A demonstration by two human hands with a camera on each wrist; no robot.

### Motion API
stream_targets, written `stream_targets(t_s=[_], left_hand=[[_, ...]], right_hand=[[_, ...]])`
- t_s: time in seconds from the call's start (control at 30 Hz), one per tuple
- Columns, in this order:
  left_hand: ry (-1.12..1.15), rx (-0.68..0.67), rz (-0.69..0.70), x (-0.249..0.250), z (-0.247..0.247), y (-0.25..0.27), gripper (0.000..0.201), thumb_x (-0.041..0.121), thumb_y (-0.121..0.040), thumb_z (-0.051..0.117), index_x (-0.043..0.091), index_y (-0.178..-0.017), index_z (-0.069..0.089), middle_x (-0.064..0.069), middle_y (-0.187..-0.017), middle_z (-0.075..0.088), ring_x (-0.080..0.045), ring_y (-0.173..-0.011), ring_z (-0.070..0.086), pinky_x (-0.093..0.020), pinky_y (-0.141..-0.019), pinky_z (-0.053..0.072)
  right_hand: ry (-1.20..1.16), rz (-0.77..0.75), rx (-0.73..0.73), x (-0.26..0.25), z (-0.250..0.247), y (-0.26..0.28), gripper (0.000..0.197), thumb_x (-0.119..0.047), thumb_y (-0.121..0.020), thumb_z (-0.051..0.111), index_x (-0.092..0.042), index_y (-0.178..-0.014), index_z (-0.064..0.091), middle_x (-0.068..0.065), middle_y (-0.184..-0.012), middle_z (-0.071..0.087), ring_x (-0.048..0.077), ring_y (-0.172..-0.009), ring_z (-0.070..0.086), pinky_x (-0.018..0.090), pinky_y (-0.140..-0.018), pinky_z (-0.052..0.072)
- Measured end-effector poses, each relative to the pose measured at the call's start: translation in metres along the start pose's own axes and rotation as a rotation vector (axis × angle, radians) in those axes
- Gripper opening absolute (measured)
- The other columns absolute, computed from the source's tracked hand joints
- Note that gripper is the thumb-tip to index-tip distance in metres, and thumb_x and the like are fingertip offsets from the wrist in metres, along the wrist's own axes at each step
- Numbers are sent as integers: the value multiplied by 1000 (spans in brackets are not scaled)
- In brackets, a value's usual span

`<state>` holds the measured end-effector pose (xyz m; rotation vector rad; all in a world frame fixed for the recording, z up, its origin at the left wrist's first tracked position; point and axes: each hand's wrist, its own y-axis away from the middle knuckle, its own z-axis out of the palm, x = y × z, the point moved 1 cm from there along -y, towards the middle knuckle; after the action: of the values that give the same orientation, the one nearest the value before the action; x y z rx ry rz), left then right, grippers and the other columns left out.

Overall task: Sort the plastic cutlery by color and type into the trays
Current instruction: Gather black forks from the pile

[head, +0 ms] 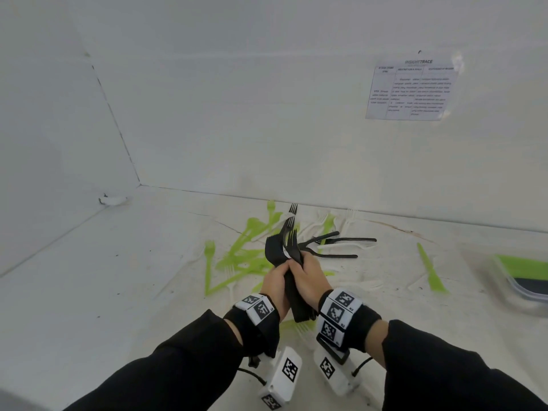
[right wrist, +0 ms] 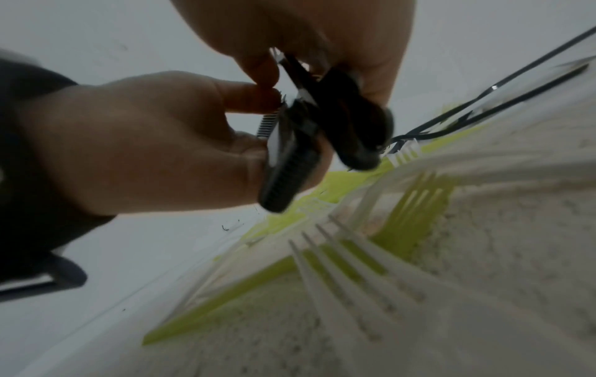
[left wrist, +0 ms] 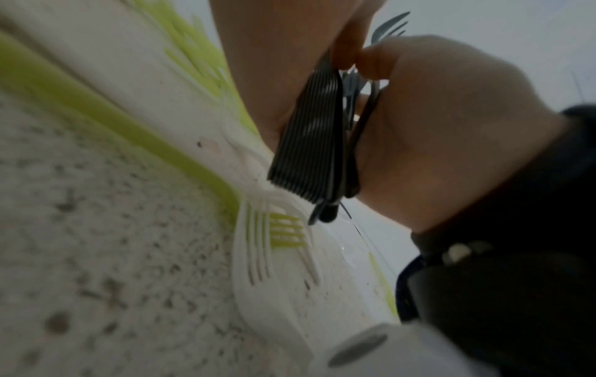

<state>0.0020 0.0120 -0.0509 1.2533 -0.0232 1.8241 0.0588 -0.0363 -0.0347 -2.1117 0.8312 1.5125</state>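
The left hand [head: 274,284] and right hand [head: 308,280] both squeeze one bunch of black plastic forks and knives [head: 286,256] standing up, tips pointing away, with the tray with a green and black bottom [head: 525,280] far off on the right hand's side.

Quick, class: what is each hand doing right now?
Left hand: fingers curled round the bundle of black cutlery.
Right hand: fingers curled round the same bundle, lifted above the table.
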Motion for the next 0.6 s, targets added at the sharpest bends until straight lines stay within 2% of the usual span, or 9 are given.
stream_targets(t_s=[0.07, 0.2, 0.27, 0.33, 0.37, 0.43, 0.53, 0.6], left_hand=[[-15, 16, 30, 4, -7, 1, 33, 15, -98, 41, -1, -124, 54, -19, -106, 63, -24, -89, 62, -32, -71, 50], [-45, 38, 92, 8, -19, 0, 24, 12, -97, 46, 1, -116, 56, -15, -97, 65, -23, -84, 63, -31, -68, 51], [-65, 28, 107, 8, -23, 1, 18, 11, -97, 46, 2, -108, 57, -13, -90, 64, -22, -78, 63, -31, -60, 53], [-97, 52, 132, 8, -26, 3, 17, 10, -97, 47, 2, -107, 58, -13, -86, 64, -22, -72, 63, -30, -55, 55], [-107, 70, 146, 7, -27, 4, 19, 10, -96, 48, 1, -110, 58, -13, -87, 64, -22, -73, 62, -32, -59, 56], [-111, 84, 158, 4, -27, 5, 24, 10, -95, 50, -2, -115, 57, -14, -90, 64, -24, -77, 62, -36, -71, 54], [-92, 77, 153, 3, -24, 8, 24, 10, -95, 50, -2, -114, 57, -13, -89, 64, -22, -78, 62, -35, -73, 52], [-74, 88, 150, 1, -24, 8, 26, 11, -96, 49, -4, -116, 56, -15, -92, 65, -24, -80, 63, -36, -76, 52]], right_hand=[[12, -31, -44, 4, 7, 0, 38, -31, -84, 41, -8, -108, 60, 16, -107, 60, 27, -104, 58, 43, -95, 47], [125, -74, -63, 3, 12, 5, 31, -11, -95, 37, -4, -118, 57, 17, -111, 59, 27, -108, 54, 40, -98, 43], [163, -56, -50, 2, 12, 8, 29, -10, -96, 37, -3, -114, 59, 18, -107, 61, 30, -103, 57, 38, -92, 46], [184, -24, -56, 1, 11, 9, 28, -12, -97, 36, -3, -111, 58, 15, -103, 63, 29, -97, 58, 32, -81, 46], [209, 4, -60, -1, 9, 10, 28, -14, -98, 36, -4, -112, 58, 14, -102, 63, 28, -97, 58, 28, -78, 43], [269, 17, -34, -3, 5, 10, 30, -16, -99, 35, -4, -115, 58, 13, -108, 63, 28, -104, 57, 26, -80, 39], [287, 35, 2, -3, 2, 7, 30, -18, -99, 36, -3, -114, 58, 15, -114, 62, 29, -110, 55, 29, -88, 40], [314, 44, -61, -2, 2, 7, 29, -19, -99, 38, -2, -116, 55, 16, -117, 61, 29, -112, 54, 29, -89, 39]])
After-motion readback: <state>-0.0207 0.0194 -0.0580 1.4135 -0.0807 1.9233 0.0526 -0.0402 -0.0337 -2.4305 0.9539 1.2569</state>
